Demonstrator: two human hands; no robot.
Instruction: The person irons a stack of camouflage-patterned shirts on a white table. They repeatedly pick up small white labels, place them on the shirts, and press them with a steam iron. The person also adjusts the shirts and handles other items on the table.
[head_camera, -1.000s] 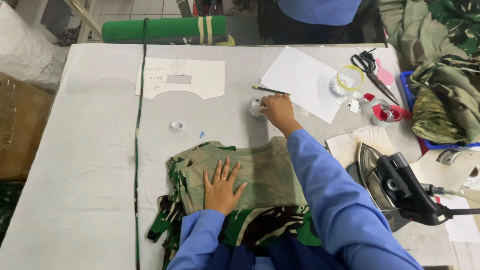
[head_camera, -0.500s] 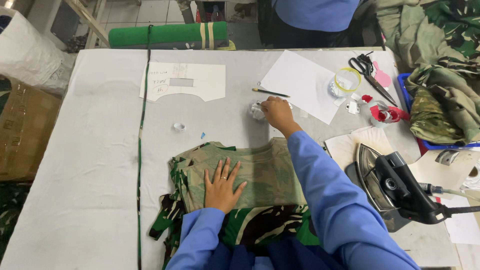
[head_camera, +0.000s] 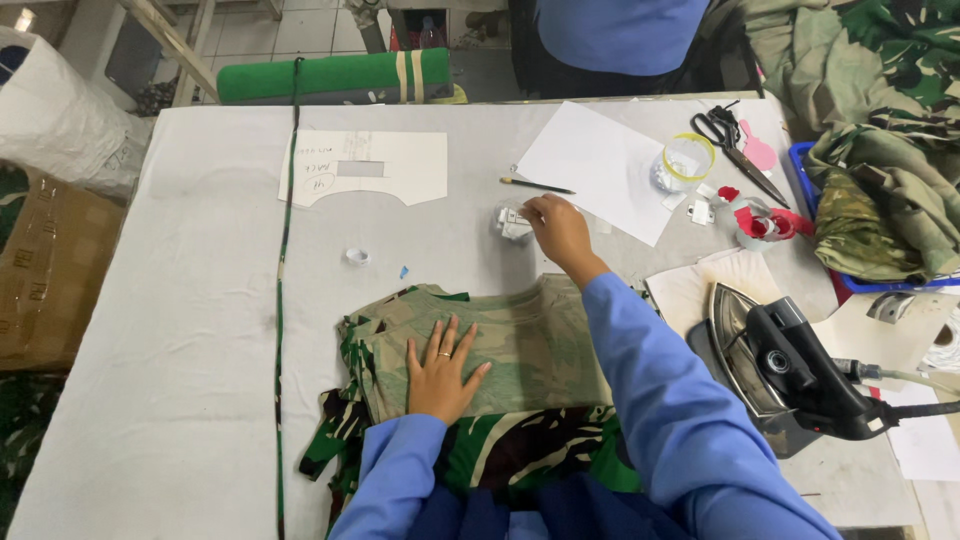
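Left hand lies flat, fingers spread, pinning the camouflage garment at desk 6 o'clock; right hand pinches the small white bundle at 12 o'clock from it—best lifted gently, left palm kept pressing.

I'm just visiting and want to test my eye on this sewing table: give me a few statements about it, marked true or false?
1. The left hand lies flat on the camouflage fabric. True.
2. The right hand holds the scissors. False: its fingers are at a small white bundle; the scissors lie apart, untouched.
3. The iron rests to the person's right. True.
4. The pencil lies on the fabric. False: it lies on the table, beside the white paper sheet.
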